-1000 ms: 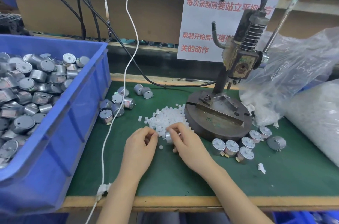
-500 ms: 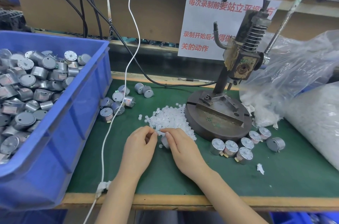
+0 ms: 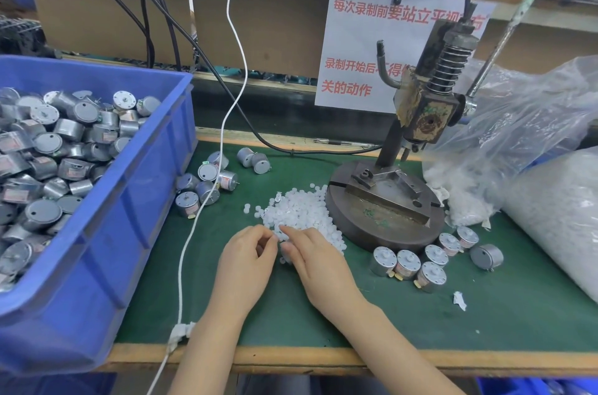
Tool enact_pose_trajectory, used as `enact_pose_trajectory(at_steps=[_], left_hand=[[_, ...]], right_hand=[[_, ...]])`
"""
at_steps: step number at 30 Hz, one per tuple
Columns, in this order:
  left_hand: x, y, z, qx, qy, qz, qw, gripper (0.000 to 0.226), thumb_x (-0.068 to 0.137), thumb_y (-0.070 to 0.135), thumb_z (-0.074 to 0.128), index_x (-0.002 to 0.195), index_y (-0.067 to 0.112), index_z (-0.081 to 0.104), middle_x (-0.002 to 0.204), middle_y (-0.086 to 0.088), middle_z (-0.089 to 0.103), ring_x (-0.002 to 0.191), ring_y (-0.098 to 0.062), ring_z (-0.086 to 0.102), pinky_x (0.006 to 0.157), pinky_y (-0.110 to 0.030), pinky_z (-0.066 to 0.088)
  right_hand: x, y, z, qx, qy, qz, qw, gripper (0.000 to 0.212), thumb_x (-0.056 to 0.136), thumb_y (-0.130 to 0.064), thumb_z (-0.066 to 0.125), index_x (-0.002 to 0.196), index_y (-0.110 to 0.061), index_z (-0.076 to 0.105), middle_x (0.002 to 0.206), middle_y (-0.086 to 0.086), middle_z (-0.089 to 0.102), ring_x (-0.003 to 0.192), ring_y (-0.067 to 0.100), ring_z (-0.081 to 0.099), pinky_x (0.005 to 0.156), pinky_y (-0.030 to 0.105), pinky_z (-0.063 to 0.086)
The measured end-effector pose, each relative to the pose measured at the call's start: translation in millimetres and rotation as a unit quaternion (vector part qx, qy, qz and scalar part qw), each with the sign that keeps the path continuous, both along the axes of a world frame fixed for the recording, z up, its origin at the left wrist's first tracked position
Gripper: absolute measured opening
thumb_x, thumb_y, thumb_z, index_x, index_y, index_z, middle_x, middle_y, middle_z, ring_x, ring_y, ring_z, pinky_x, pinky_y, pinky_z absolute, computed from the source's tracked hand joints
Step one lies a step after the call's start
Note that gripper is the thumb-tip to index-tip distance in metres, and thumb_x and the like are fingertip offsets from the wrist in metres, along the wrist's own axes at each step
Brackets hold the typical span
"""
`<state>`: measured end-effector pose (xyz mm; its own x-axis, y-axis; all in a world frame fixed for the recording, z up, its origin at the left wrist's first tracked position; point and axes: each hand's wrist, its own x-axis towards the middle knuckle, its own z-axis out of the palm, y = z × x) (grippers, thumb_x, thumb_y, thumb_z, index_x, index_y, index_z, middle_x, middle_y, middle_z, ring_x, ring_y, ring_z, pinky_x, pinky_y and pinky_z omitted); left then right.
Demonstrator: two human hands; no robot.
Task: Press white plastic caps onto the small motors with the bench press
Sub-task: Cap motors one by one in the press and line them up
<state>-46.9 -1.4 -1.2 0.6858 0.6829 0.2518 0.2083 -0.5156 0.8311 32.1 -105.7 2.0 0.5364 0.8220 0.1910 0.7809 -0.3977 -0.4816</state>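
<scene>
Now we see the right hand (image 3: 323,268) gripping a small silver cylindrical motor (image 3: 286,250) by the white plastic caps (image 3: 301,213); left hand (image 3: 246,268) pinched, contents unclear.

I see the white caps (image 3: 301,213) heaped loose on the green mat, touching the near-left edge of the bench press (image 3: 385,203). Its round dark base lies flat. 7 silver motors (image 3: 417,260) cluster just in front of the base (6 pale-faced, 1 plain grey). More fill the blue bin (image 3: 106,232). 1 motor (image 3: 286,250) barely shows, gripped under the right hand (image 3: 318,262).
</scene>
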Motion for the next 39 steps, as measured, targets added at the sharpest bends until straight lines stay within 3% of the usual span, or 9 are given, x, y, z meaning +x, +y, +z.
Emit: enact_pose_trajectory(at_steps=[5,12,19,25,29,34,36,39], left_hand=[[-1.3,1.3,-1.2,0.0,0.003,-0.004,1.0,0.014,0.087,0.009,0.056,0.074,0.012,0.062,0.074,0.002,0.058,0.072,-0.017,0.054,0.064,-0.023,0.041],[0.1,2.7,-2.8,-0.002,-0.008,0.024,1.0,0.016,0.088,0.008,0.056,0.074,0.011,0.062,0.073,0.003,0.059,0.071,-0.013,0.055,0.063,-0.012,0.039],[0.0,1.4,-2.7,0.002,-0.011,0.035,0.999,0.017,0.089,0.008,0.053,0.074,0.01,0.06,0.073,0.001,0.059,0.072,-0.014,0.054,0.063,-0.014,0.038],[-1.1,-0.9,0.5,0.001,-0.026,0.049,0.998,0.024,0.092,0.009,0.048,0.07,0.007,0.057,0.068,-0.001,0.056,0.068,-0.013,0.051,0.061,-0.011,0.036],[-2.8,-1.4,2.1,-0.012,-0.042,0.048,0.998,0.034,0.094,0.011,0.044,0.06,0.014,0.049,0.061,0.001,0.051,0.063,-0.013,0.048,0.058,-0.012,0.035],[-1.3,-1.0,2.6,-0.019,-0.041,0.039,0.998,0.03,0.095,0.01,0.044,0.07,0.0,0.058,0.071,-0.01,0.06,0.072,-0.026,0.055,0.066,-0.03,0.038],[-1.3,-0.3,2.3,-0.017,-0.037,0.039,0.998,0.03,0.095,0.011,0.044,0.071,0.0,0.059,0.072,-0.01,0.061,0.073,-0.025,0.055,0.068,-0.03,0.038],[-1.9,-0.3,1.4,-0.023,-0.037,0.044,0.998,0.033,0.095,0.014,0.045,0.066,0.006,0.057,0.068,-0.006,0.058,0.071,-0.021,0.053,0.064,-0.023,0.037]], right_hand=[[-5.1,4.5,0.8,-0.023,-0.08,0.016,0.996,0.043,0.1,-0.037,0.031,0.143,-0.029,0.032,0.118,0.003,0.043,0.1,0.019,0.048,0.069,0.028,0.033],[-3.2,5.7,-0.9,-0.049,-0.08,0.041,0.995,0.049,0.101,-0.033,0.032,0.147,-0.021,0.021,0.124,0.01,0.041,0.107,0.024,0.044,0.085,0.035,0.041],[-3.3,7.5,0.6,-0.051,-0.089,0.059,0.993,0.05,0.101,-0.031,0.031,0.148,-0.016,0.02,0.117,0.015,0.043,0.099,0.028,0.046,0.079,0.039,0.044],[-8.9,8.7,-1.1,0.001,-0.125,0.051,0.991,0.045,0.093,-0.023,0.049,0.134,-0.003,0.048,0.092,0.021,0.055,0.074,0.032,0.056,0.053,0.028,0.039],[-10.0,13.3,-3.1,0.002,-0.125,0.048,0.991,0.048,0.099,-0.03,0.037,0.142,-0.008,0.035,0.103,0.021,0.048,0.088,0.034,0.05,0.06,0.034,0.035],[-3.4,11.7,-8.9,-0.031,-0.084,0.032,0.995,0.049,0.101,-0.034,0.031,0.148,-0.019,0.022,0.119,0.014,0.042,0.104,0.03,0.046,0.076,0.039,0.041],[-2.1,10.5,-6.6,-0.033,-0.075,0.035,0.996,0.047,0.101,-0.035,0.03,0.147,-0.026,0.023,0.115,0.01,0.041,0.1,0.027,0.045,0.078,0.036,0.04],[-3.4,5.5,0.0,0.029,-0.001,0.047,0.998,0.037,0.1,-0.034,0.036,0.136,-0.034,0.04,0.106,0.002,0.037,0.088,0.022,0.049,0.08,0.031,0.043]])
